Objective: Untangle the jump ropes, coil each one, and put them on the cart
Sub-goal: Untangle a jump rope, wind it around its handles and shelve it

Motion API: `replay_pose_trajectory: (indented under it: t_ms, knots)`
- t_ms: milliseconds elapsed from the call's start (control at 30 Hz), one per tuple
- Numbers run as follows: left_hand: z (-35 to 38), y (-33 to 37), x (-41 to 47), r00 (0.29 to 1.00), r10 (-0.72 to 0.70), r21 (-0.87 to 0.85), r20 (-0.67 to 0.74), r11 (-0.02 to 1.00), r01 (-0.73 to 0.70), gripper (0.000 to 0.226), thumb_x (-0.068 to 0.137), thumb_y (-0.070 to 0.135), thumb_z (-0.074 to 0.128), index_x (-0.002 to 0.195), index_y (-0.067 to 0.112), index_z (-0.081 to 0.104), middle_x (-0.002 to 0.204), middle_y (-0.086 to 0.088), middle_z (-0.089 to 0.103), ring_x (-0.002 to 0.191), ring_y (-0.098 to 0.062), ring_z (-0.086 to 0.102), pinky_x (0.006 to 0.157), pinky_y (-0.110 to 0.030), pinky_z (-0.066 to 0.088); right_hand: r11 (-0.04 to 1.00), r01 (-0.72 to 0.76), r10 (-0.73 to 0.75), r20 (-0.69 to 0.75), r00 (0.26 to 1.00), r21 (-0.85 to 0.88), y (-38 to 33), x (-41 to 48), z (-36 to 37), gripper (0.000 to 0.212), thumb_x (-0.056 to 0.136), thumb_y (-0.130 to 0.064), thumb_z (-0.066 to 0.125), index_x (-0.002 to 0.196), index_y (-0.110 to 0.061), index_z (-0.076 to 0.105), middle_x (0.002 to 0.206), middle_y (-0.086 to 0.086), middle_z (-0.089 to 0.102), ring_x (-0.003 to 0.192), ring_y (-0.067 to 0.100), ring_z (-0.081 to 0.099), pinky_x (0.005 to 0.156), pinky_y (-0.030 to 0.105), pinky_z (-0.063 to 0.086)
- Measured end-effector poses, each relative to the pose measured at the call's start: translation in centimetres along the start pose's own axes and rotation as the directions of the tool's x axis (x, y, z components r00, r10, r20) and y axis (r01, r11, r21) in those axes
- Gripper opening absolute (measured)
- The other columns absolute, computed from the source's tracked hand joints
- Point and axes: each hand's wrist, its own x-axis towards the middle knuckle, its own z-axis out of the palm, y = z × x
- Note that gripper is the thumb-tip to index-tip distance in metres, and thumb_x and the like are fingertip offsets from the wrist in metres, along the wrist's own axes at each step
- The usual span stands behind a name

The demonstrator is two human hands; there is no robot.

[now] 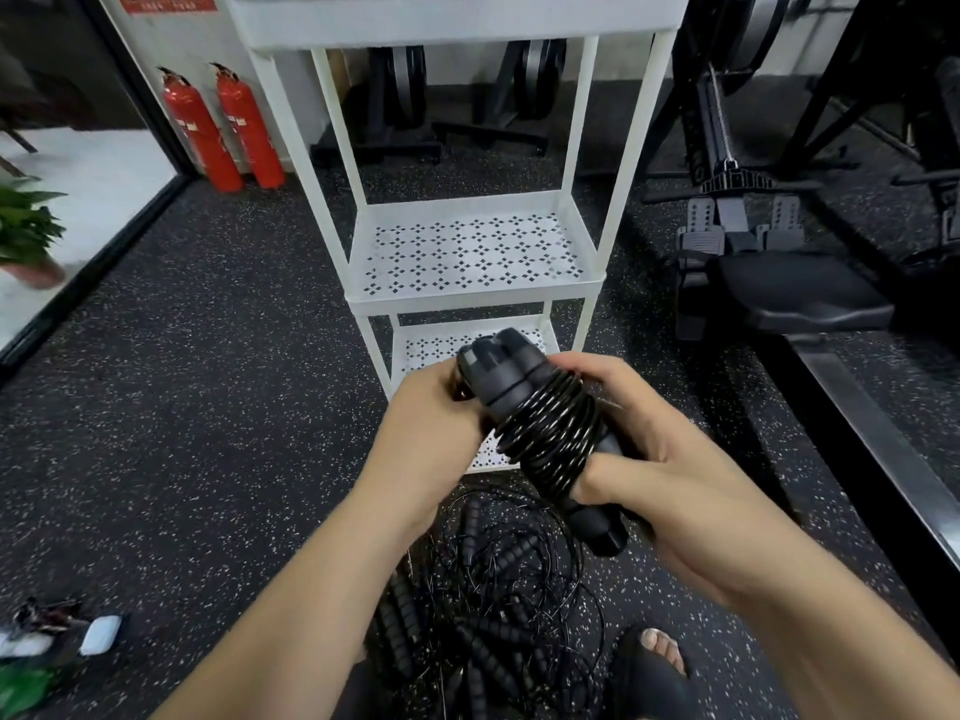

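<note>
The left hand (pixel 431 423) and right hand (pixel 660 459) both curl round one black jump rope (pixel 545 423) at frame centre, its cord wound about its paired dark handles, so the coiling step looks nearly done. Next it likely needs setting on a shelf of the white metal cart (pixel 472 298) at 12 o'clock, while the tangled heap of black ropes (pixel 493 615) lies on the speckled floor (pixel 208 407) at 6 o'clock.
</note>
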Motion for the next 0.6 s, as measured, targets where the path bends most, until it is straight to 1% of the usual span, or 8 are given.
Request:
replay_pose_trajectory:
  t_ms: [67, 133, 233, 300, 400, 467, 533, 600]
  knots:
    - [-0.1, -0.1, 0.2, 1.0, -0.021, -0.053, -0.006, 0.998, 0.02, 0.015, 0.097, 0.015, 0.074, 0.092, 0.025, 0.082, 0.088, 0.009, 0.081, 0.084, -0.01, 0.07, 0.089, -0.039, 0.05, 0.999, 0.016, -0.019, -0.069, 0.997, -0.043, 0.2, 0.2, -0.1, 0.071, 0.066, -0.006, 0.065, 0.126, -0.044, 0.066, 0.095, 0.009, 0.066, 0.076, 0.018, 0.057, 0.066, 0.036, 0.051]
    - [0.0, -0.7, 0.2, 0.999, -0.041, -0.112, 0.007, 0.993, 0.041, 0.018, 0.102, 0.018, 0.068, 0.096, 0.026, 0.083, 0.087, 0.007, 0.076, 0.074, -0.008, 0.058, 0.077, -0.034, 0.044, 0.998, 0.015, -0.023, -0.123, 0.992, -0.065, 0.4, 0.5, -0.3, 0.071, 0.066, -0.009, 0.065, 0.126, -0.046, 0.065, 0.093, 0.008, 0.065, 0.077, 0.018, 0.057, 0.07, 0.042, 0.051]
    - [0.0, -1.2, 0.4, 0.995, -0.088, -0.23, 0.038, 0.969, 0.094, 0.024, 0.103, 0.014, 0.059, 0.104, 0.018, 0.082, 0.098, -0.005, 0.07, 0.086, -0.016, 0.052, 0.072, -0.034, 0.038, 0.998, 0.026, -0.036, -0.154, 0.987, -0.063, 0.7, 0.6, -0.2, 0.069, 0.067, -0.01, 0.065, 0.127, -0.045, 0.065, 0.103, 0.017, 0.066, 0.084, 0.021, 0.057, 0.074, 0.048, 0.051]
    - [-0.2, -1.2, 0.5, 0.995, -0.092, -0.291, 0.046, 0.951, 0.102, 0.025, 0.099, 0.013, 0.058, 0.104, 0.017, 0.083, 0.102, -0.006, 0.073, 0.091, -0.017, 0.055, 0.076, -0.035, 0.04, 0.999, 0.042, -0.042, -0.144, 0.989, -0.005, 0.8, 0.7, -0.2, 0.066, 0.068, -0.007, 0.065, 0.125, -0.04, 0.067, 0.105, 0.013, 0.067, 0.085, 0.021, 0.057, 0.071, 0.042, 0.052]
    - [-0.1, -1.2, 0.3, 0.997, -0.08, -0.278, -0.005, 0.958, 0.075, 0.029, 0.098, 0.011, 0.057, 0.095, 0.022, 0.084, 0.105, -0.005, 0.079, 0.096, -0.016, 0.062, 0.085, -0.041, 0.044, 0.996, 0.041, -0.031, -0.131, 0.991, 0.076, 0.9, 0.8, -0.2, 0.064, 0.068, -0.004, 0.065, 0.124, -0.035, 0.069, 0.101, 0.006, 0.069, 0.082, 0.015, 0.062, 0.064, 0.03, 0.055]
    - [-0.1, -1.2, 0.3, 0.995, -0.095, -0.295, -0.022, 0.952, 0.084, 0.033, 0.098, 0.007, 0.056, 0.098, 0.022, 0.086, 0.109, -0.006, 0.08, 0.099, -0.018, 0.064, 0.088, -0.041, 0.046, 0.99, 0.041, -0.023, -0.131, 0.991, 0.134, 0.9, 0.8, -0.3, 0.064, 0.068, -0.004, 0.065, 0.126, -0.031, 0.069, 0.101, 0.007, 0.068, 0.081, 0.015, 0.062, 0.062, 0.028, 0.054]
    - [-0.4, -1.1, 0.3, 0.991, -0.133, -0.352, -0.013, 0.928, 0.12, 0.037, 0.099, 0.001, 0.056, 0.102, 0.021, 0.087, 0.11, -0.006, 0.081, 0.099, -0.018, 0.063, 0.084, -0.036, 0.044, 0.98, 0.046, -0.019, -0.14, 0.99, 0.192, 0.9, 0.8, -0.6, 0.063, 0.069, -0.004, 0.065, 0.127, -0.027, 0.069, 0.103, 0.008, 0.069, 0.083, 0.017, 0.062, 0.061, 0.028, 0.053]
    - [-0.7, -0.9, 0.2, 0.995, -0.102, -0.371, 0.013, 0.923, 0.099, 0.032, 0.099, -0.003, 0.063, 0.109, 0.018, 0.085, 0.112, -0.008, 0.081, 0.098, -0.017, 0.064, 0.085, -0.032, 0.046, 0.97, 0.062, -0.02, -0.18, 0.983, 0.233, 0.7, 0.9, -1.1, 0.061, 0.07, -0.004, 0.067, 0.127, -0.024, 0.069, 0.108, 0.009, 0.072, 0.086, 0.017, 0.066, 0.063, 0.028, 0.054]
